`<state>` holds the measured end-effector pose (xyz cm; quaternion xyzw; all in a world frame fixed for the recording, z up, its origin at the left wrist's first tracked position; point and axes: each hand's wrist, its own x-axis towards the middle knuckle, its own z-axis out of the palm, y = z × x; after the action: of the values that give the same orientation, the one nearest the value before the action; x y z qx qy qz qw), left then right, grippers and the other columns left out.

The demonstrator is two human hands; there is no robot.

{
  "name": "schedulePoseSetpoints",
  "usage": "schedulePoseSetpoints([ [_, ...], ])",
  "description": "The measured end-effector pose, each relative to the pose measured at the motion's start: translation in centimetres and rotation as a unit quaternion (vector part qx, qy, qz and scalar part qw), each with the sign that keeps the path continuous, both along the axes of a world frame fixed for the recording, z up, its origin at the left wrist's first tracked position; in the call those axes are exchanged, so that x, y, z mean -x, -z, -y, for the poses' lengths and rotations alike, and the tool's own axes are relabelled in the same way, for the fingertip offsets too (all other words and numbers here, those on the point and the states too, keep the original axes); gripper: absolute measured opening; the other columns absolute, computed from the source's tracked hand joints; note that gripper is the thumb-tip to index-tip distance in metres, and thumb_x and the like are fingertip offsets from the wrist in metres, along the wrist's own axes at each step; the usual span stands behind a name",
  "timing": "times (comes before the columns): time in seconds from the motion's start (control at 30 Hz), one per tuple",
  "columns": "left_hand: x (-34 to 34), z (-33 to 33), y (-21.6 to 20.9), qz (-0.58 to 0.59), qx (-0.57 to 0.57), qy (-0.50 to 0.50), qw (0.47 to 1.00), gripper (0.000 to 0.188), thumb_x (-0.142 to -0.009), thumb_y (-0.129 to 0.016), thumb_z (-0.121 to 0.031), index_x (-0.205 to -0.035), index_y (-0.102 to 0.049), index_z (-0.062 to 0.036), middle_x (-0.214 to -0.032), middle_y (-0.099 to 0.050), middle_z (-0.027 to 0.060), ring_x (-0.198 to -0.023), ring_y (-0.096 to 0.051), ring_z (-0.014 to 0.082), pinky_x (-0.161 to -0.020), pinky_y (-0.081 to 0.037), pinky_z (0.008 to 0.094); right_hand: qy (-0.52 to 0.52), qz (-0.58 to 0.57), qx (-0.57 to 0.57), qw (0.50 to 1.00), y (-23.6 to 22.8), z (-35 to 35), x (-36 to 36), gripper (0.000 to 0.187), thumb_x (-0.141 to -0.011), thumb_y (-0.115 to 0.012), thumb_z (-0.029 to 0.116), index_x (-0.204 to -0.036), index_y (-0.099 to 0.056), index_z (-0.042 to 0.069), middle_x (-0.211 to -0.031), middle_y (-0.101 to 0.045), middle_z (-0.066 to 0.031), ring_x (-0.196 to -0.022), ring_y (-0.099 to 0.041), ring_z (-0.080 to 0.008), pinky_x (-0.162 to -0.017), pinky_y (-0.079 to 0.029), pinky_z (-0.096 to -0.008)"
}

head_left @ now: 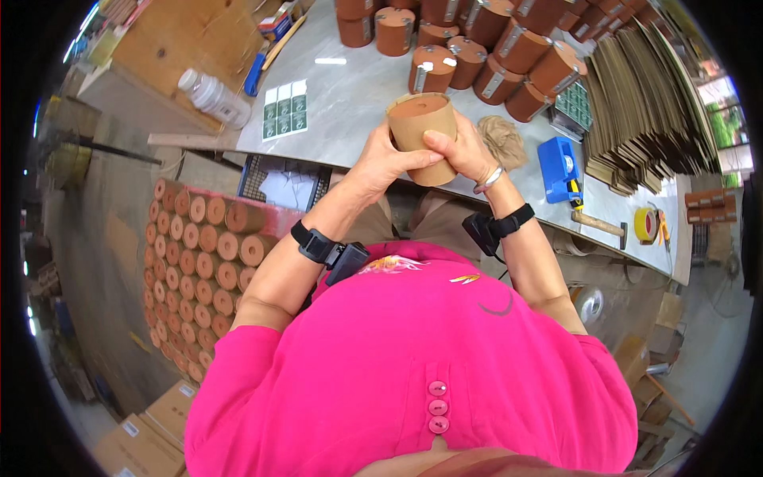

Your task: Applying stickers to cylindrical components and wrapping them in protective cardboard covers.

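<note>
Both of my hands hold a tan cardboard tube point(409, 133) just over the table's near edge. A reddish-brown round piece point(413, 110) fills its upper end, with a small dark spot in the middle. My left hand point(380, 157) wraps its left side, and my right hand point(469, 151) grips the right side with the thumb across the front. The tube leans slightly. Beyond it on the table are several reddish-brown cylinders point(433, 70) with metal strips and clips on their sides. A sheet of green and white labels point(284, 110) lies to the left.
Crumpled brown paper point(501, 141), a blue tape dispenser point(560, 168), a hammer point(600, 225) and yellow tape point(645, 225) lie right. Stacked cardboard sheets point(648, 111) rise behind them. A clear plastic bottle point(214, 97) stands left. Many clay-coloured cylinders with holes point(208, 238) are stacked lower left.
</note>
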<state>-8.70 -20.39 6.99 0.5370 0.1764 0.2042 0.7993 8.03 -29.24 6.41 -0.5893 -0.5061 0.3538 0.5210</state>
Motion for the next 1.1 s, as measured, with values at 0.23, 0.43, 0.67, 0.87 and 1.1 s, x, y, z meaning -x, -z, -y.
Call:
schedulePoseSetpoints([
  [0.23, -2.0, -1.5, 1.4, -0.006, -0.481, -0.104, 0.871, 0.088, -0.06, -0.09, -0.027, -0.132, -0.046, -0.0012, -0.124, -0.058, 0.0159, -0.116, -0.058, 0.0301, -0.099, -0.047, 0.0423, 0.107, 0.178, -0.128, 0.97, -0.8, 1.8, 0.9, 0.091, -0.064, -0.09, 0.036, -0.135, -0.044, 0.002, -0.121, -0.064, -0.018, -0.114, -0.063, -0.0304, -0.098, -0.05, -0.0395],
  [0.43, -2.8, -1.4, 8.8, -0.039, -0.384, -0.079, 0.919, 0.096, -0.057, -0.094, -0.04, -0.132, -0.047, -0.0031, -0.123, -0.059, 0.0206, -0.118, -0.059, 0.0374, -0.099, -0.048, 0.0433, 0.095, 0.078, -0.073, 0.99, 7.5, 1.9, 0.4, 0.086, -0.066, -0.088, 0.034, -0.136, -0.049, 0.002, -0.126, -0.063, -0.0161, -0.119, -0.061, -0.0263, -0.102, -0.048, -0.0389],
  [0.67, -1.1, -1.8, 6.9, -0.023, -0.43, -0.046, 0.901, 0.09, -0.057, -0.092, -0.034, -0.131, -0.048, -0.0058, -0.121, -0.06, 0.0187, -0.113, -0.059, 0.041, -0.095, -0.049, 0.0465, 0.131, 0.157, -0.028, 0.978, 7.3, 3.0, 1.9, 0.082, -0.067, -0.088, 0.033, -0.131, -0.051, -0.001, -0.121, -0.064, -0.0195, -0.113, -0.064, -0.033, -0.097, -0.05, -0.0409],
  [0.87, -0.7, -2.9, 7.3, -0.005, -0.412, -0.039, 0.91, 0.088, -0.059, -0.089, -0.037, -0.131, -0.048, -0.0061, -0.122, -0.059, 0.018, -0.11, -0.059, 0.0413, -0.095, -0.047, 0.0479, 0.136, 0.218, 0.001, 0.967, 8.8, 2.8, 2.2, 0.075, -0.069, -0.085, 0.033, -0.129, -0.054, 0.001, -0.119, -0.063, -0.0183, -0.109, -0.063, -0.0343, -0.094, -0.05, -0.0414],
  [1.1, -1.5, -4.1, 6.9, -0.017, -0.411, -0.005, 0.912, 0.091, -0.058, -0.09, -0.035, -0.131, -0.048, -0.0021, -0.123, -0.059, 0.0204, -0.115, -0.057, 0.0402, -0.098, -0.046, 0.0462, 0.176, 0.171, -0.048, 0.968, 7.7, 2.4, 2.6, 0.073, -0.07, -0.084, 0.037, -0.127, -0.056, 0.001, -0.118, -0.065, -0.0183, -0.108, -0.064, -0.0345, -0.093, -0.051, -0.0413],
])
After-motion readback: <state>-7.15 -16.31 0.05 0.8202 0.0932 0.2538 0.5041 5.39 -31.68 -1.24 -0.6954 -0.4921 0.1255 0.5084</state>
